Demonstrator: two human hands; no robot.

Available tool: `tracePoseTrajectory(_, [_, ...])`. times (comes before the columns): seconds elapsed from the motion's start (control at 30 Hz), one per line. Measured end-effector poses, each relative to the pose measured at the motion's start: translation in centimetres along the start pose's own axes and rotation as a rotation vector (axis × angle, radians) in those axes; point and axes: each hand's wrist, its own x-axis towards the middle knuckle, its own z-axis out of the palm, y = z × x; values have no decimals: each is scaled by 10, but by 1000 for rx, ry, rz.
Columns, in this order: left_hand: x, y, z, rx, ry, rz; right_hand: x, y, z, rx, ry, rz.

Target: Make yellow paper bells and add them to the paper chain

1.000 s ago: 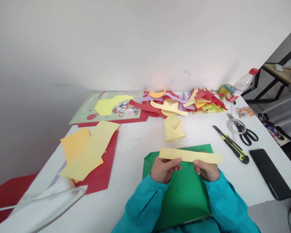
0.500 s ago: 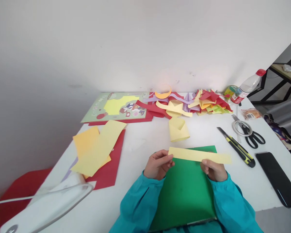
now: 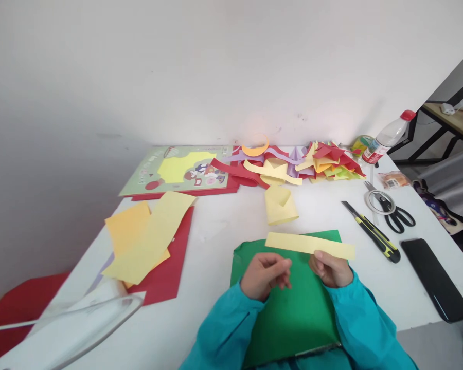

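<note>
The white table [image 3: 216,234] is the biggest thing. A green board [image 3: 293,313] lies on its near side. Red paper [image 3: 170,280] lies to the left, with yellow sheets [image 3: 148,239] on top. The left hand [image 3: 268,276] is over the board, empty, with its fingers loosely bent and half open. The right hand [image 3: 332,270] pinches a thin yellow strip [image 3: 293,242] right of its middle. The strip is held up over the board's far edge. A smaller yellow paper roll [image 3: 281,206] sits just past it.
</note>
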Motion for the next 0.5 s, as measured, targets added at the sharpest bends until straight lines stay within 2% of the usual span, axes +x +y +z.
tracePoseTrajectory(0.1, [6, -19, 19, 74, -54, -29, -1, 5, 9, -10, -64, 62])
tracePoseTrajectory(0.2, [12, -26, 25, 132, -49, -9, -1, 5, 16, -13, -141, 108])
tracePoseTrajectory(0.3, [14, -23, 20, 217, -29, 15, 0, 2, 17, -15, -145, 108])
tracePoseTrajectory(0.5, [7, -3, 1, 356, 73, 77, 0, -3, 7, 43, -10, 69])
